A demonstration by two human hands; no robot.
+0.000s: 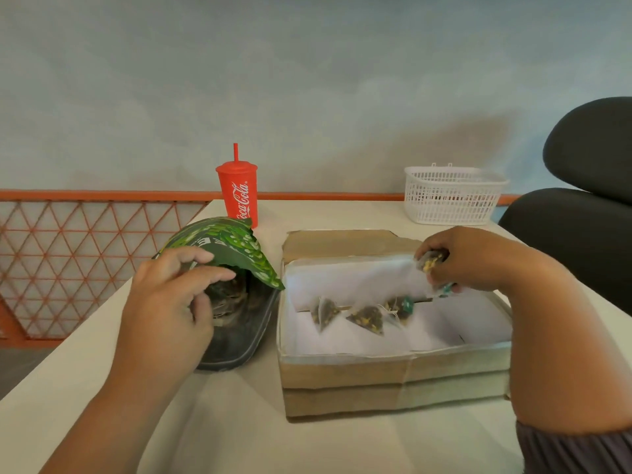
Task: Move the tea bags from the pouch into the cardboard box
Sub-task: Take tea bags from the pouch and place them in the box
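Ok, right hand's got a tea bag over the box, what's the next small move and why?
Probably lower the right hand a little and let go of its tea bag: it hangs over the cardboard box, where three tea bags lie, while the left hand holds the pouch open.

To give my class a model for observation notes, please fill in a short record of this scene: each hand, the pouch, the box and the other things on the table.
left hand: holds the pouch at its open mouth
right hand: pinches held tea bag above the box's far right part
pouch: green, left of the box, more bags visible inside
cardboard box: open, white-lined, three tea bags lying inside
table: red cup behind the pouch; white basket at the far right
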